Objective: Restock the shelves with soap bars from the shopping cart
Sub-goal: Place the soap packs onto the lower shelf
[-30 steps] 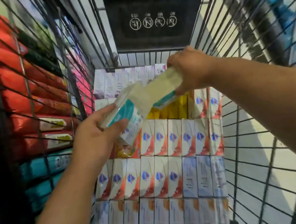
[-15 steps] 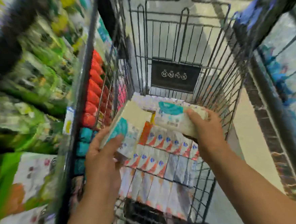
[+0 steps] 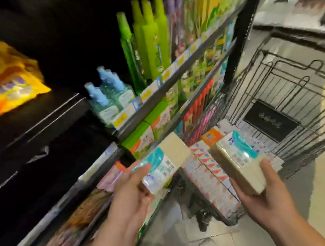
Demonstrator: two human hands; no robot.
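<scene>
My left hand (image 3: 132, 188) grips a cream soap bar pack with a teal label (image 3: 165, 164), held up in front of the lower shelves. My right hand (image 3: 263, 196) grips a second pack of the same soap (image 3: 237, 160) over the wire shopping cart (image 3: 282, 95). Rows of boxed soap bars (image 3: 209, 173) fill the cart's bottom beneath both packs. The shelving (image 3: 174, 83) stands to the left of the cart, blurred by motion.
Green bottles (image 3: 148, 43) and blue-capped bottles (image 3: 107, 92) stand on the upper shelf. Green boxes (image 3: 143, 135) and red packs (image 3: 197, 109) fill the shelf below. A yellow bag (image 3: 7, 83) lies on a dark unit at far left. Tiled floor (image 3: 184, 232) shows between shelf and cart.
Both hands have lifted their soap packs out of the cart and apart from each other. My view has swung left from the cart toward the shelves.
</scene>
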